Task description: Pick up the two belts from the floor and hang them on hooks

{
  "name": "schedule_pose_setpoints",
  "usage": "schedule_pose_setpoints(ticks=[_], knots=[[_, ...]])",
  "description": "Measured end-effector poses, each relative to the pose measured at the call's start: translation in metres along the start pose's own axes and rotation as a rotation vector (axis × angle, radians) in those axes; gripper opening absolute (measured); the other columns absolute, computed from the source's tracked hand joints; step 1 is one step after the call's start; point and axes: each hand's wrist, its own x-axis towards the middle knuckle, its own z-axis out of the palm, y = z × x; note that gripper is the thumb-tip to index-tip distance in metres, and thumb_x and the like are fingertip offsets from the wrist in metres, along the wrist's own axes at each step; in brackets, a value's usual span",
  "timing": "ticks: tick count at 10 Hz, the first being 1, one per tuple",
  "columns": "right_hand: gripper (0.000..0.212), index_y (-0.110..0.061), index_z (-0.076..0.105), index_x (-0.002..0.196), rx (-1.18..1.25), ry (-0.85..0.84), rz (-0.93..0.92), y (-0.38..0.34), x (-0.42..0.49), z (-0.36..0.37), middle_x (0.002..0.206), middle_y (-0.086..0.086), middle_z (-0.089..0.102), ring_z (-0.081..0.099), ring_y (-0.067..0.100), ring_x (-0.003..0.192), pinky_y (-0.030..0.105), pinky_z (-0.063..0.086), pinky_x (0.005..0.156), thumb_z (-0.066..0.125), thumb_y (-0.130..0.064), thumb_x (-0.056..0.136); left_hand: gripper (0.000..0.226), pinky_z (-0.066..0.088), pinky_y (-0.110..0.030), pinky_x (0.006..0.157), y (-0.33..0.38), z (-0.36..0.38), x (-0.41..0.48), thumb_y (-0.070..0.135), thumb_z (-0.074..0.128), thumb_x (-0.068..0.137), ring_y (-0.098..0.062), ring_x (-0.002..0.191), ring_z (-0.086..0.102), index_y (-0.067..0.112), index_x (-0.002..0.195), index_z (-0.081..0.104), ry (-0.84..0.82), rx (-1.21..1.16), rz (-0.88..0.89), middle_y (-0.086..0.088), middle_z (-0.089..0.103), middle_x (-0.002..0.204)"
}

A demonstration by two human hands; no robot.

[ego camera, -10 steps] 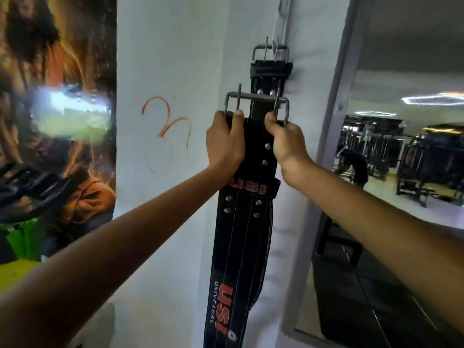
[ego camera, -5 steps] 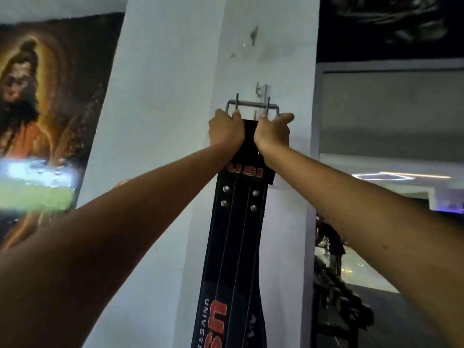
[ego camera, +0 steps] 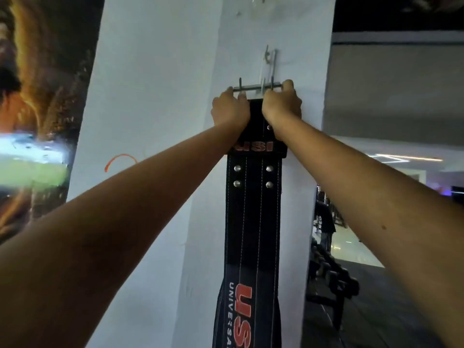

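Two hands hold one black weightlifting belt (ego camera: 252, 222) against the front face of a white pillar (ego camera: 155, 96), close to the pillar's right edge. The left hand (ego camera: 229, 110) is closed around the left end of the belt's metal buckle (ego camera: 257, 87). The right hand (ego camera: 281, 106) is closed around the right end of the buckle, with one fingertip showing above the bar. Both sets of fingers wrap behind the belt and are mostly hidden, so the exact grip behind the leather cannot be told.

The buckle bar lies level just below a metal wall hook (ego camera: 270, 60) fixed high on the pillar. Two prongs stand up from the bar. Whether the bar already rests on the hook or only sits in front of its lower part cannot be told, because the hook's lower end is thin and overlaps the buckle.

The belt hangs straight down the pillar and is cut off by the bottom edge of the view. It carries four rivets, white stitching and red "USI" lettering; the lower lettering is cut off. Only one belt can be made out.

A poster (ego camera: 37, 109) at left is blurred by glare. Right of the pillar the room is dim; a rack of dark equipment (ego camera: 331, 280) is hard to make out.
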Motion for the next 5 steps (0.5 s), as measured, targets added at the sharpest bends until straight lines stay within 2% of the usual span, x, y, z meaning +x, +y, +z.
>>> schedule_pose_setpoints(ticks=[1, 2, 3, 4, 5], knots=[[0.038, -0.021, 0.055, 0.127, -0.040, 0.010, -0.004, 0.001, -0.003, -0.005, 0.122, 0.004, 0.062, 0.058, 0.023, 0.090, 0.027, 0.043, 0.069, 0.050, -0.038, 0.093, 0.048, 0.040, -0.036, 0.107, -0.001, -0.009, -0.008, 0.028, 0.041, 0.101, -0.031, 0.131, 0.049, 0.011, 0.146, 0.041, -0.047, 0.044, 0.025, -0.016, 0.055, 0.141], [0.041, -0.016, 0.068, 0.098, -0.160, 0.004, -0.010, 0.013, -0.008, -0.017, 0.084, 0.001, 0.066, 0.059, 0.020, 0.072, 0.024, 0.035, 0.052, 0.053, -0.053, 0.090, 0.049, 0.046, -0.036, 0.098, -0.011, -0.023, -0.023, 0.023, 0.042, 0.100, -0.031, 0.120, 0.058, 0.015, 0.147, 0.038, -0.110, 0.119, 0.125, -0.015, 0.063, 0.130], [0.037, -0.017, 0.061, 0.081, -0.227, -0.025, -0.098, 0.040, -0.030, -0.023, 0.065, -0.004, 0.053, 0.049, 0.016, 0.059, 0.028, 0.028, 0.048, 0.048, -0.047, 0.095, 0.040, 0.051, -0.037, 0.079, -0.037, -0.030, -0.043, 0.025, 0.040, 0.099, -0.033, 0.098, 0.066, 0.015, 0.137, 0.047, -0.125, 0.124, 0.303, -0.015, 0.071, 0.108], [0.040, -0.017, 0.064, 0.086, -0.202, 0.105, -0.266, 0.072, -0.059, -0.022, 0.082, 0.008, 0.060, 0.056, 0.026, 0.073, 0.031, 0.036, 0.060, 0.039, -0.045, 0.100, 0.038, 0.046, -0.034, 0.074, -0.053, -0.030, -0.075, 0.030, 0.033, 0.101, -0.031, 0.092, 0.065, 0.015, 0.132, 0.049, -0.102, 0.002, 0.420, -0.012, 0.071, 0.102], [0.041, -0.015, 0.052, 0.135, -0.226, 0.129, -0.379, 0.096, -0.093, -0.017, 0.116, 0.015, 0.058, 0.054, 0.028, 0.108, 0.033, 0.045, 0.077, 0.037, -0.035, 0.103, 0.050, 0.032, -0.033, 0.110, -0.072, -0.028, -0.103, 0.033, 0.032, 0.104, -0.026, 0.134, 0.042, 0.014, 0.150, 0.028, -0.077, -0.010, 0.468, -0.010, 0.048, 0.146]])
